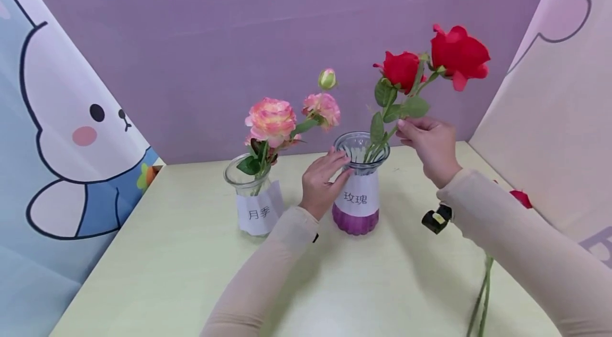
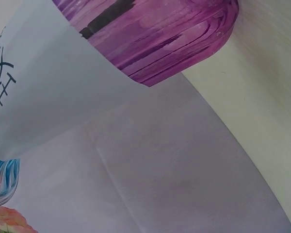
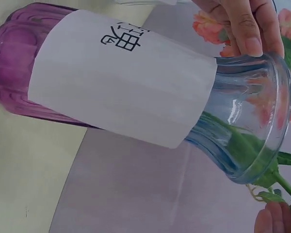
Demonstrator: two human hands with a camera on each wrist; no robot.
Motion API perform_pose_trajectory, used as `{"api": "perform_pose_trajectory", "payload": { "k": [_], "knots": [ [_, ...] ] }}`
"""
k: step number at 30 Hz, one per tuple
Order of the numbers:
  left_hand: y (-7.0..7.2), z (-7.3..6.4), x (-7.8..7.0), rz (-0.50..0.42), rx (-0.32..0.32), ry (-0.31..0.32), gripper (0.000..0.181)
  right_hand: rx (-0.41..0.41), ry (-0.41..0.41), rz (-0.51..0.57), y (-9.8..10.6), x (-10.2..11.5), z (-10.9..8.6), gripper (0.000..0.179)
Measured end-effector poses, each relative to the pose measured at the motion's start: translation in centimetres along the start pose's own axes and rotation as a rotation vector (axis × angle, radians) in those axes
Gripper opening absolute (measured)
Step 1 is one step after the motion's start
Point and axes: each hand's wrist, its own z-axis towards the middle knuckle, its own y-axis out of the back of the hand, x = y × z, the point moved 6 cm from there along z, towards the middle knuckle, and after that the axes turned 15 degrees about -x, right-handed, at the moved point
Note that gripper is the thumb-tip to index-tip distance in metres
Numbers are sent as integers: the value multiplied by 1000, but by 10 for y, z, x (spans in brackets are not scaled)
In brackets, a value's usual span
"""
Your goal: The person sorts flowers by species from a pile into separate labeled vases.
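A glass vase [image 1: 356, 221] with a purple lower part, a bluish rim and a white paper label stands upright in front of me. My left hand [image 1: 319, 180] holds its neck from the left, fingertips at the rim. With thumb and fingers, my right hand [image 1: 432, 148] pinches the stem of a red rose [image 1: 460, 55] just right of the vase mouth. Another red rose [image 1: 400, 68] leans beside it, and green stems reach down into the vase. In the right wrist view the label [image 3: 121, 82] partly hides the glass, and the right fingers [image 3: 276, 218] show at the lower corner.
On the left stands a clear vase [image 1: 231, 175] with a white label and pink peonies [image 1: 271, 120]. Another red flower [image 1: 521, 199] with long stems [image 1: 486, 289] lies at the right, partly behind my right sleeve. A purple backdrop [image 1: 287, 18] rises behind the table.
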Motion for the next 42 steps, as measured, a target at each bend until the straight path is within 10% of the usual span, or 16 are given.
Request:
{"api": "perform_pose_trajectory", "payload": {
  "k": [30,42],
  "knots": [
    [6,9,1,-28,6,-44,26,265,67,-333,-19,-17,-10,41],
    [0,7,2,0,47,-31,24,391,-81,-269,39,-45,-1,49]
  ]
}}
